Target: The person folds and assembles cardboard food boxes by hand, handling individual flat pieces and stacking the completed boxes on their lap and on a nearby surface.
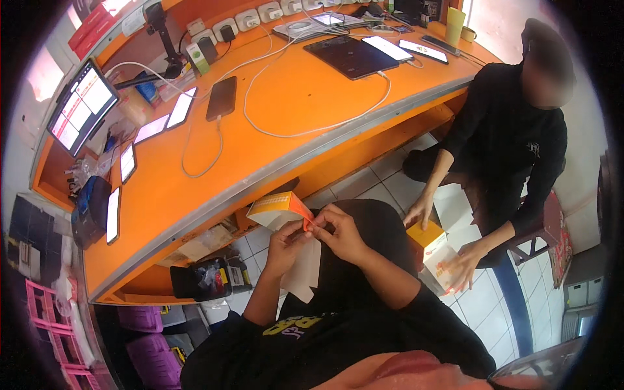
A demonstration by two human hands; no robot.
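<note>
Over my lap, a partly folded cardboard box (pixel 302 268) shows orange-yellow outer panels and white inner faces. My left hand (pixel 286 247) pinches an orange flap of it from the left. The fingers of my right hand (pixel 341 235) close on the same flap from the right, with both sets of fingertips meeting there. Part of the box is hidden behind my fingers. To the right, a person in black holds a similar yellow and white box (pixel 426 242) between a far hand (pixel 420 209) on its top and a near hand (pixel 463 265) at its side.
An orange desk (pixel 279 130) with a metal edge curves ahead, bearing a laptop (pixel 351 56), a monitor (pixel 83 106), several phones and loose white cables. Below it at left are purple crates (pixel 155 361) and a pink rack (pixel 55 325). The person sits on a stool (pixel 543 231) over white floor tiles.
</note>
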